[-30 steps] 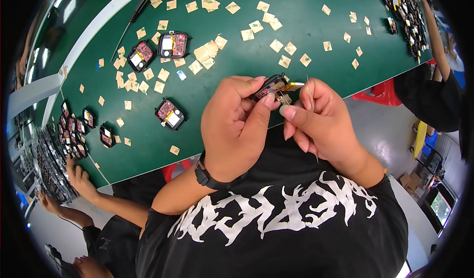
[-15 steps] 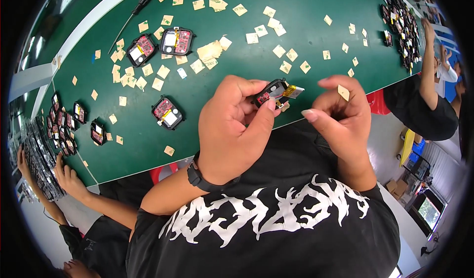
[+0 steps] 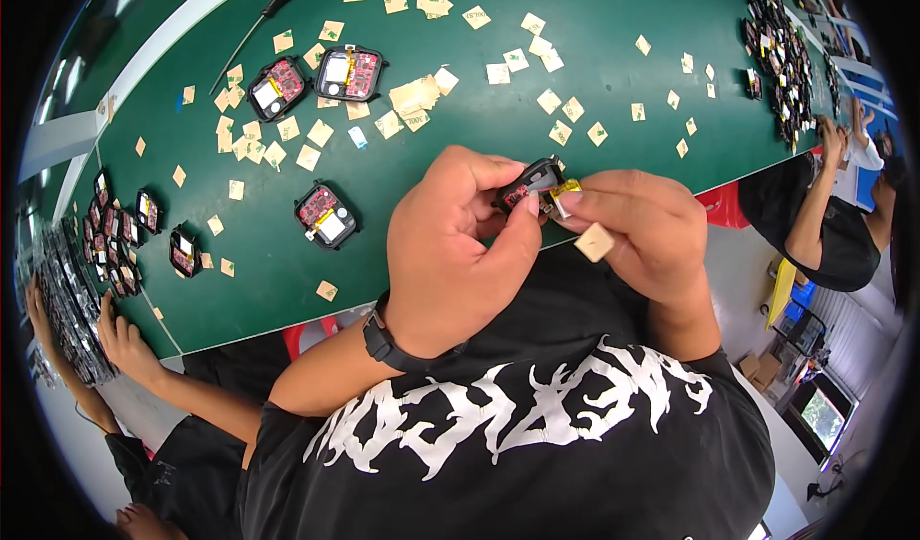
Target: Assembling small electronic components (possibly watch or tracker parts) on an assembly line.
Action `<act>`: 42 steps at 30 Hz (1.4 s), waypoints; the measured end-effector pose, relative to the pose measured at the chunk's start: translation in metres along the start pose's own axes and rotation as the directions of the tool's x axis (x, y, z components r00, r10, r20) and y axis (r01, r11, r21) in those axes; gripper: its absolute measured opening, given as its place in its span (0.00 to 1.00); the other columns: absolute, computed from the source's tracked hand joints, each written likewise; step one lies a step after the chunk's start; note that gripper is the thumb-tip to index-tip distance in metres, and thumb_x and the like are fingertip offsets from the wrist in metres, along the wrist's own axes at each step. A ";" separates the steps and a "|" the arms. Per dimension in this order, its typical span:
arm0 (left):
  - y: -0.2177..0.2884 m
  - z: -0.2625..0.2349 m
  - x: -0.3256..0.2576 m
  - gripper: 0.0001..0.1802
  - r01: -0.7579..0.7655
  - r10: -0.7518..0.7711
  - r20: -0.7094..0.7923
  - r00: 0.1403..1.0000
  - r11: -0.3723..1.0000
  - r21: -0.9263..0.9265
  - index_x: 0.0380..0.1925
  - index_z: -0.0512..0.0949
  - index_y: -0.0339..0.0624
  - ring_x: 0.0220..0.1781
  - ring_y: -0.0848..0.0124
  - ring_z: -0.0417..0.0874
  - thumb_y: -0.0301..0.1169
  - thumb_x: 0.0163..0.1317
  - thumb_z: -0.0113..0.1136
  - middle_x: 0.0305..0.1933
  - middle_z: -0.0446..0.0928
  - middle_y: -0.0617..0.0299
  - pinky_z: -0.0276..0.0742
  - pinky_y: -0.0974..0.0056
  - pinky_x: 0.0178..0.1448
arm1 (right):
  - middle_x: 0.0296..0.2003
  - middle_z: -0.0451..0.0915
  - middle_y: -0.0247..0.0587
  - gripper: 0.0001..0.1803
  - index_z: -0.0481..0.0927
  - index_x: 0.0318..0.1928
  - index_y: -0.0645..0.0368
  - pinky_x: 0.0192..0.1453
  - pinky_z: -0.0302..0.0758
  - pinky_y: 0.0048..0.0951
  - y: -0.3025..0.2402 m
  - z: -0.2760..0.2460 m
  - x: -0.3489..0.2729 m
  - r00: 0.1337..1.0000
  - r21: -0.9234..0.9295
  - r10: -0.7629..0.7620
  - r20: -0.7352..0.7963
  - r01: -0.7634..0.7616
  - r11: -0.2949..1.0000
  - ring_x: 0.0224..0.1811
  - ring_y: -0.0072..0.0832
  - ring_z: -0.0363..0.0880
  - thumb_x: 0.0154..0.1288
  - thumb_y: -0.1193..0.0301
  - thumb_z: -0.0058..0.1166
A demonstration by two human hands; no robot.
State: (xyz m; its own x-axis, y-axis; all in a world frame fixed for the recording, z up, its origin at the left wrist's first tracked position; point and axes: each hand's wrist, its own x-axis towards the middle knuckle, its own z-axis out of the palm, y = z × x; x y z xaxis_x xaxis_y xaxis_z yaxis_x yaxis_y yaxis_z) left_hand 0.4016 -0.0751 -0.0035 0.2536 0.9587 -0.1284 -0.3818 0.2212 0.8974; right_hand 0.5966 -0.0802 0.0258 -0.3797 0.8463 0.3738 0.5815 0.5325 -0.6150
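My left hand (image 3: 450, 243) grips a small black watch case (image 3: 542, 172) with a red circuit board inside, tilted above the table's near edge. Out of the case stands a small silver battery (image 3: 567, 205) with yellow tape at its end. The fingers of my right hand (image 3: 644, 229) are closed on this battery, beside the case. Against the right fingers lies a beige paper square (image 3: 594, 243), apart from the case. Part of the case's inside is hidden behind my left thumb.
On the green table (image 3: 460, 109) lie many beige paper squares (image 3: 416, 97), three open watch cases (image 3: 351, 73) nearby and a black screwdriver (image 3: 278, 3). More cases are heaped at left (image 3: 115, 238) and far right (image 3: 781, 70). Other people's hands (image 3: 129, 348) work at both sides.
My right hand has moved left to the case and closed on the battery. The paper square has come along with its fingers. My left hand keeps its hold on the watch case.
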 end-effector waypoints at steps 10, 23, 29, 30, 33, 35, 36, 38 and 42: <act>-0.005 0.000 0.001 0.13 -0.094 0.095 -0.023 0.995 0.993 0.065 0.46 0.73 0.30 0.43 0.72 0.86 0.13 0.63 0.60 0.45 0.79 0.54 0.87 0.68 0.46 | 0.28 0.85 0.33 0.07 0.78 0.38 0.63 0.25 0.66 0.15 -0.026 0.010 -0.005 0.768 0.576 0.631 0.105 -0.565 0.591 0.24 0.07 0.73 0.68 0.77 0.65; -0.002 -0.010 0.000 0.18 -0.100 0.058 0.188 0.980 0.970 0.224 0.52 0.66 0.32 0.54 0.67 0.82 0.08 0.65 0.50 0.58 0.74 0.42 0.83 0.67 0.53 | 0.24 0.82 0.30 0.04 0.85 0.36 0.66 0.24 0.62 0.16 -0.024 0.023 -0.005 0.739 0.554 0.674 0.002 -0.561 0.614 0.23 0.08 0.69 0.64 0.78 0.67; -0.002 -0.009 -0.001 0.17 -0.107 0.070 0.173 0.982 0.971 0.213 0.52 0.66 0.32 0.55 0.68 0.82 0.07 0.66 0.49 0.59 0.74 0.41 0.82 0.67 0.56 | 0.23 0.79 0.29 0.04 0.86 0.34 0.67 0.24 0.60 0.18 -0.023 0.025 0.000 0.720 0.532 0.693 0.020 -0.595 0.602 0.23 0.10 0.67 0.62 0.77 0.68; -0.002 -0.010 -0.001 0.17 -0.107 0.070 0.175 0.982 0.971 0.213 0.52 0.66 0.32 0.55 0.68 0.82 0.07 0.66 0.49 0.59 0.74 0.41 0.82 0.67 0.56 | 0.23 0.79 0.29 0.04 0.86 0.34 0.67 0.24 0.60 0.18 -0.022 0.024 0.001 0.720 0.532 0.694 0.019 -0.595 0.603 0.23 0.10 0.67 0.62 0.77 0.68; -0.001 -0.011 -0.002 0.16 -0.108 0.070 0.173 0.983 0.969 0.223 0.52 0.66 0.31 0.55 0.67 0.83 0.08 0.67 0.49 0.58 0.74 0.41 0.81 0.67 0.57 | 0.21 0.71 0.24 0.07 0.85 0.30 0.65 0.24 0.58 0.18 -0.018 0.019 0.002 0.733 0.425 0.680 0.014 -0.621 0.659 0.22 0.10 0.65 0.60 0.76 0.71; -0.001 -0.016 -0.005 0.15 -0.112 0.034 0.231 0.972 0.937 0.331 0.51 0.66 0.31 0.55 0.67 0.83 0.08 0.68 0.49 0.58 0.75 0.41 0.81 0.66 0.58 | 0.22 0.63 0.22 0.10 0.82 0.30 0.64 0.24 0.59 0.17 -0.017 0.015 0.003 0.625 0.445 0.773 0.110 -0.727 0.524 0.22 0.09 0.64 0.56 0.76 0.74; 0.000 -0.017 -0.005 0.15 -0.112 0.032 0.239 0.971 0.938 0.328 0.51 0.66 0.31 0.55 0.67 0.83 0.08 0.68 0.49 0.58 0.75 0.41 0.81 0.66 0.58 | 0.22 0.63 0.22 0.10 0.82 0.30 0.64 0.24 0.59 0.17 -0.017 0.015 0.005 0.621 0.444 0.777 0.104 -0.728 0.523 0.22 0.09 0.64 0.56 0.76 0.74; 0.000 -0.018 -0.005 0.14 -0.142 0.056 0.299 0.952 0.951 0.274 0.51 0.67 0.30 0.55 0.67 0.84 0.09 0.68 0.49 0.58 0.75 0.41 0.81 0.66 0.58 | 0.23 0.64 0.22 0.14 0.80 0.32 0.63 0.25 0.62 0.15 -0.014 0.013 0.008 0.622 0.685 0.766 0.161 -0.629 0.367 0.23 0.09 0.64 0.52 0.78 0.76; 0.000 -0.018 -0.007 0.14 -0.095 0.042 0.277 0.960 0.979 0.178 0.53 0.66 0.30 0.55 0.66 0.83 0.11 0.70 0.50 0.56 0.77 0.43 0.82 0.63 0.60 | 0.22 0.66 0.23 0.15 0.78 0.34 0.64 0.26 0.65 0.14 -0.011 0.006 0.012 0.599 0.569 0.747 0.288 -0.734 0.370 0.24 0.09 0.68 0.51 0.80 0.75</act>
State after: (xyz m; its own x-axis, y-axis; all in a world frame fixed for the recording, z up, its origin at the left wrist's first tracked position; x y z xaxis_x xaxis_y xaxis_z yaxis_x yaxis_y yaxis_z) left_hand 0.3839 -0.0786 -0.0096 0.4734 0.8803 0.0317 -0.2398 0.0942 0.9662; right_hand 0.5812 -0.0759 0.0328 -0.0001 0.9002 -0.4354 0.0839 -0.4338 -0.8971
